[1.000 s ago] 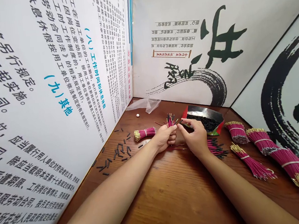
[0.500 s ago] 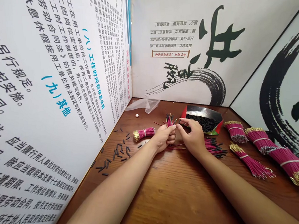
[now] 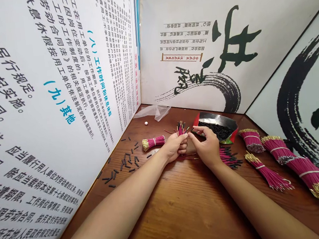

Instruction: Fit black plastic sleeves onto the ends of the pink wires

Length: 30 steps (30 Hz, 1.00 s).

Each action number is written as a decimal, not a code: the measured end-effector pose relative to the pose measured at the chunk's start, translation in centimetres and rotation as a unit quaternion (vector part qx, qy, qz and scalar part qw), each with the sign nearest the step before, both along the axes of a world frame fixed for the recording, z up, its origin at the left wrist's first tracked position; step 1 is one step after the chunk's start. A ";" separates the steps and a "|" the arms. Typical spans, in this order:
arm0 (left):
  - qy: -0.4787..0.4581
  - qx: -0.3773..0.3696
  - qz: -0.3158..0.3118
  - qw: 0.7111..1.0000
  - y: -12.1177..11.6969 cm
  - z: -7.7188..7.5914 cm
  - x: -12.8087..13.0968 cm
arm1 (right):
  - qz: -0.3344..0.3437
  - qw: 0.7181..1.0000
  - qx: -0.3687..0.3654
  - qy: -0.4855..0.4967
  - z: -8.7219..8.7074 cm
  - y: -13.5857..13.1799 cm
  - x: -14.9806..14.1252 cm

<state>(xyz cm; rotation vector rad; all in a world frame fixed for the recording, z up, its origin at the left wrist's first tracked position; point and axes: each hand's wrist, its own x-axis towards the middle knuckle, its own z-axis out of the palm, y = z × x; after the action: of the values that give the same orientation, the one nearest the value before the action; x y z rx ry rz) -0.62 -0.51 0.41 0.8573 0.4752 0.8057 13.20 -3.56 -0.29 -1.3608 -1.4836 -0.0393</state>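
Note:
My left hand (image 3: pixel 175 147) is closed around a bunch of magenta wires (image 3: pixel 181 128). Their upper ends fan out above the fist, some with gold tips and some with short black sleeves. Close beside it, my right hand (image 3: pixel 207 145) has its thumb and index finger brought together near the wire ends. A small dark piece, apparently a black sleeve (image 3: pixel 192 129), shows at those fingertips. A few wires stick out below the left fist. Past my right wrist lies a pile of magenta wires with black ends (image 3: pixel 231 158), partly covered by the hand.
A red-edged tray (image 3: pixel 235 131) of black sleeves stands behind my right hand. Loose black sleeves (image 3: pixel 128 159) are scattered at left, near a tied wire bundle (image 3: pixel 154 142). More tied bundles (image 3: pixel 311 170) lie at right. A plastic bag (image 3: pixel 158 112) is at the back; printed boards (image 3: pixel 182 4) enclose the table.
My right hand has shifted very slightly to the right, its index finger a little off the wire ends. The left hand keeps its place.

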 end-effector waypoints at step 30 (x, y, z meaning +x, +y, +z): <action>-0.028 -0.030 -0.018 0.999 0.3 -0.1 -0.2 | -0.170 0.877 -0.294 -0.339 0.3 1.1 5.9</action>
<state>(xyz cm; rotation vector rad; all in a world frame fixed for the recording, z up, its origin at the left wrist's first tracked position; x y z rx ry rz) -0.82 -0.21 0.28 0.7830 0.4314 0.7770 19.11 -2.45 0.01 -2.2587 -1.8923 -0.3444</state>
